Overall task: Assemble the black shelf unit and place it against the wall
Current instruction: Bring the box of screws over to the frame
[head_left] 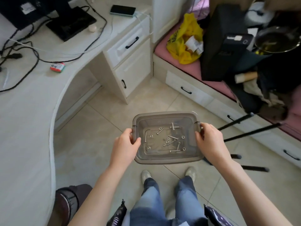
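A translucent grey plastic tub (166,160) is held level above the tiled floor, in front of my legs. Several silver bolts (173,137) and small nuts or washers lie loose on its bottom. My left hand (126,144) grips the tub's left rim, thumb inside. My right hand (210,141) grips the right rim the same way. Thin black metal shelf legs (251,132) stick out over the floor at the right, partly cut off by the pink-topped bench.
A white curved desk (29,121) with cables, a monitor base and a phone fills the left. White drawer cabinets (130,62) stand ahead. The bench (195,69) at the right carries a yellow bag, black boxes and a pan. A dark stool (71,198) sits at lower left.
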A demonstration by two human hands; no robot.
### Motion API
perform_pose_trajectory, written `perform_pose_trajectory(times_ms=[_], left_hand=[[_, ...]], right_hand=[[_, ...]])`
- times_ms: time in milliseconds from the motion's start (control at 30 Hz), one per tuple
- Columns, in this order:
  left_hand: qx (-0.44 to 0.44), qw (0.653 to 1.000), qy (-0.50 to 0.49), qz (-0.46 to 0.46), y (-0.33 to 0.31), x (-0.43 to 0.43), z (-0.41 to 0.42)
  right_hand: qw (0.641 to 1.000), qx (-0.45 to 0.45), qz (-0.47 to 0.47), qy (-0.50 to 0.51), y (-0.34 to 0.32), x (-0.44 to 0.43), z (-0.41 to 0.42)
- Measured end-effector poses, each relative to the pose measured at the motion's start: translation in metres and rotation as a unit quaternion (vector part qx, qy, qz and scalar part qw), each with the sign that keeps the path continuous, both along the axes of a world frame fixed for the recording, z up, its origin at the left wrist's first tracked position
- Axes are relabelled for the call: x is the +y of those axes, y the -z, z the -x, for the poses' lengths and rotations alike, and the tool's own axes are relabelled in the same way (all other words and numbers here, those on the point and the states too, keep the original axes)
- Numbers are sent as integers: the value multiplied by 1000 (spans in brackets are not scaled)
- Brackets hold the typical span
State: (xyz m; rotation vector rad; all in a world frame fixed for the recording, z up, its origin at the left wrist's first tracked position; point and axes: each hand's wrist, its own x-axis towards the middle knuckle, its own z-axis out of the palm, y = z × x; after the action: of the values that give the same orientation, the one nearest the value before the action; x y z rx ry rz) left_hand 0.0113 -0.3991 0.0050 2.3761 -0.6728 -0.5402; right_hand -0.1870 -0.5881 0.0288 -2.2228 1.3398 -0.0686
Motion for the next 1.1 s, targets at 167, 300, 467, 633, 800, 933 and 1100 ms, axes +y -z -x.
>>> perform_pose_trajectory(times_ms=[167,300,467,633,800,933,1100], left_hand=[[-16,999,31,-5,2,-54,53],[-17,999,30,-10,9,-99,104],[-24,998,49,-14,14,-155,159],[-24,995,95,-18,14,-203,198],[-17,988,153,-33,13,-243,229],[-1,979,203,-20,14,-274,251],[24,968,250,-29,18,-303,270]], right_hand=[[999,1,-20,32,2,-36,66],[999,-5,-28,34,3,-73,124],[998,-13,-31,61,-1,-115,185],[994,-17,-32,108,-2,-143,237],[984,-26,-32,172,2,-154,280],[973,-25,-30,228,7,-158,308],[952,-26,-30,303,16,-157,332]])
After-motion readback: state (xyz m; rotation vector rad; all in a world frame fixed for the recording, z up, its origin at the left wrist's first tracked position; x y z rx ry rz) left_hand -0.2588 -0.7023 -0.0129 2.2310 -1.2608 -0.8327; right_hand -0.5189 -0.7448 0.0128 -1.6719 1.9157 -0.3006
